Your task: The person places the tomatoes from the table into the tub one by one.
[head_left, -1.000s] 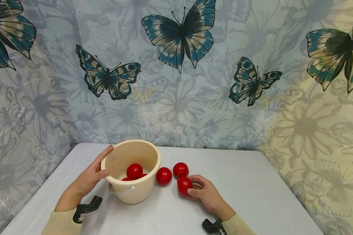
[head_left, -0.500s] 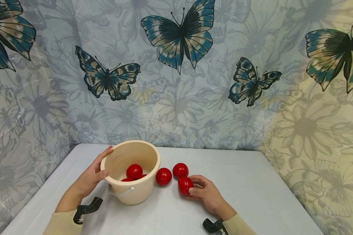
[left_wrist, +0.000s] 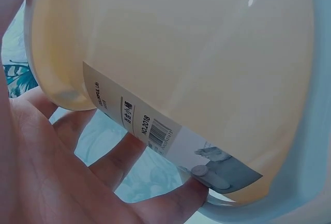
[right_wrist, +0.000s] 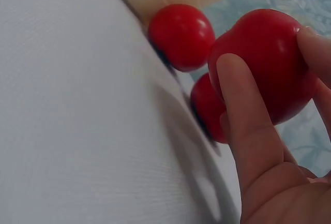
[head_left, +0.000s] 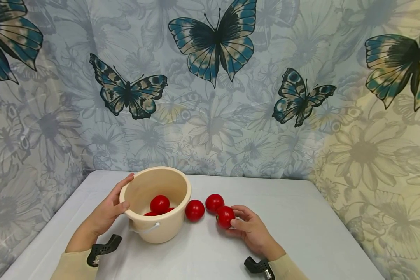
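My head view has the left hand (head_left: 106,214) holding the bucket (head_left: 173,227) at left, the right hand (head_left: 252,229) pinching a tomato (head_left: 225,217) right of it; my left-wrist view, fingers (left_wrist: 170,200) spread against the bucket; my right-wrist view, the grip tomato-wide, best eased clear of two loose tomatoes (right_wrist: 181,38).

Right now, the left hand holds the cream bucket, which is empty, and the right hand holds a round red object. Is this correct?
Only "empty" is wrong: the head view shows other round red objects inside. The left hand does hold the cream bucket, and the right hand a round red object.
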{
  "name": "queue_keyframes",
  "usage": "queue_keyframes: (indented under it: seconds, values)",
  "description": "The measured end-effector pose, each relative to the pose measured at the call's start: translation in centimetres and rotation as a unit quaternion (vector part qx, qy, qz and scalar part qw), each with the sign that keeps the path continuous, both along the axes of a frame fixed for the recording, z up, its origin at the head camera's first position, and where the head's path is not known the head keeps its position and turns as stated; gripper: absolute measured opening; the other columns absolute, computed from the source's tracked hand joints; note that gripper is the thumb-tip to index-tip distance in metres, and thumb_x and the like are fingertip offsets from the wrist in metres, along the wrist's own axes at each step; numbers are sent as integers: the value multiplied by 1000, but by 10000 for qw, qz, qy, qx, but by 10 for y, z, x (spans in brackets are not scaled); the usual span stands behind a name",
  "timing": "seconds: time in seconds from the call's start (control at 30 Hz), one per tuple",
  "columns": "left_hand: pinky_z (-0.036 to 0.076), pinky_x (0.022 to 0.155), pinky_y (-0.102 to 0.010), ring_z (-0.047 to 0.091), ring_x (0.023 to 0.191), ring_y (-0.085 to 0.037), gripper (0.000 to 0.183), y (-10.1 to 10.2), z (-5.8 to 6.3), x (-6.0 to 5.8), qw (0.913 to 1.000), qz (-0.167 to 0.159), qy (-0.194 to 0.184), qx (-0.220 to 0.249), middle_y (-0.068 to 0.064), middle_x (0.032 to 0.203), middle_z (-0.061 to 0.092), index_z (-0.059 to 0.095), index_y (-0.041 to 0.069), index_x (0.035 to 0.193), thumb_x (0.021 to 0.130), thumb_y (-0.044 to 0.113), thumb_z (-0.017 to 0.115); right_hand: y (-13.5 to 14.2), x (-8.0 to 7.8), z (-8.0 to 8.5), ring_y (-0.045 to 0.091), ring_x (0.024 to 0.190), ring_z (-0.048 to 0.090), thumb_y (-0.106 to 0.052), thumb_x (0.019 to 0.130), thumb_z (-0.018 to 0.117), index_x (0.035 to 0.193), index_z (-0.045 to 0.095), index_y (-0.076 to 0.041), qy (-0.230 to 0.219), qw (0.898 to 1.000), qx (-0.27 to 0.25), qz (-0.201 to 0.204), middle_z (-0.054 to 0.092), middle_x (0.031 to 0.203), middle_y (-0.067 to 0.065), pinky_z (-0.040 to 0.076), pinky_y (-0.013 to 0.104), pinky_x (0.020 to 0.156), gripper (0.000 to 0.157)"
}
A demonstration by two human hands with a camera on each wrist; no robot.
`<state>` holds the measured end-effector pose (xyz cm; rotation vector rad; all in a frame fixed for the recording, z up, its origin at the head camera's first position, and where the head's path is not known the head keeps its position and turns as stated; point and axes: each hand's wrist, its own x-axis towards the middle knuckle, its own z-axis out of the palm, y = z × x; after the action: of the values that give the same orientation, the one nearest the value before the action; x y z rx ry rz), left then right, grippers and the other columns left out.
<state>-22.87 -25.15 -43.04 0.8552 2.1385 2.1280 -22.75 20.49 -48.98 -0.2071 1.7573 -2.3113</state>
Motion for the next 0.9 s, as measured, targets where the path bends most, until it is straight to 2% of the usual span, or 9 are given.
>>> queue_keyframes:
  seconds: [0.1,0.27,0.37,0.67,0.9]
  values:
    - [39,101,-25,4,145,-37,69,0,1,0,10000,6,-1,-9,-16,164,-8,17,7,157,100,5,54,3,0,5,38,112,59,3,90,69,132,53,-1,14,10000,-18,-78,48,132,22,51,54,86,45]
    - [41,100,-27,23,141,-17,69,1,1,0,10000,2,-31,42,-17,164,-4,15,8,157,100,6,54,8,2,17,41,111,61,2,93,66,133,51,0,186,9998,-21,-97,48,132,22,52,53,85,43]
    - [42,99,-28,28,137,-9,69,0,0,0,10000,-10,-36,66,-17,164,-3,15,8,157,100,6,54,10,3,25,40,111,61,1,94,65,134,49,1,237,9996,-36,-165,48,132,22,51,52,86,43]
    - [42,99,-28,28,136,-10,69,0,-1,-1,9999,-34,-12,100,-17,164,-4,14,6,156,100,6,55,12,5,48,39,110,60,1,92,67,136,48,1,93,9979,2,-637,49,132,23,52,52,86,47]
    - [42,100,-27,28,136,-7,69,0,-3,-2,9999,-29,-19,137,-16,164,-4,15,7,157,100,5,54,10,13,68,42,111,60,2,93,66,134,50,0,119,9985,-155,-512,50,132,22,51,54,85,45]
